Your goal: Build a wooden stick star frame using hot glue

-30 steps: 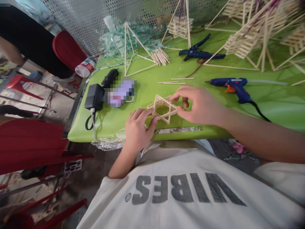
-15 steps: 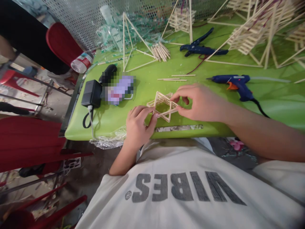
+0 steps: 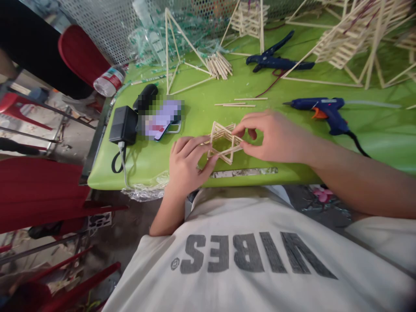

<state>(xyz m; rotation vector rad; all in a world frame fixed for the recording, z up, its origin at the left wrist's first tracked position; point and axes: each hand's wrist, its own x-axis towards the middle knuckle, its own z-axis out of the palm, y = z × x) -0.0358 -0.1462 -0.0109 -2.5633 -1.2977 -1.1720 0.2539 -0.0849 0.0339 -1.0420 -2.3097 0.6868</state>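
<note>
A small star-shaped frame of pale wooden sticks (image 3: pixel 222 152) lies on the green table (image 3: pixel 195 117), near its front edge. My left hand (image 3: pixel 189 162) has its thumb and fingers closed on the frame's left corner. On the right corner, my right hand (image 3: pixel 273 136) pinches the frame between thumb and index finger. Behind the frame are a few loose sticks (image 3: pixel 241 104), and in front of it lies a flat, stained strip (image 3: pixel 244 172). To the right a blue glue gun (image 3: pixel 320 106) rests on its side with a clear glue stick in it.
Stick structures (image 3: pixel 341 47) fill the back right. Further back are blue cutters (image 3: pixel 279 63), a stick bundle (image 3: pixel 219 66) and a pyramid frame (image 3: pixel 168 52). A black power adapter (image 3: pixel 123 125), phone (image 3: pixel 164 119) and plastic bottle (image 3: pixel 109 81) are at left.
The camera view has shifted slightly. Both hands remain at the star-shaped frame, with the left fingers spread a little further along its left side.
</note>
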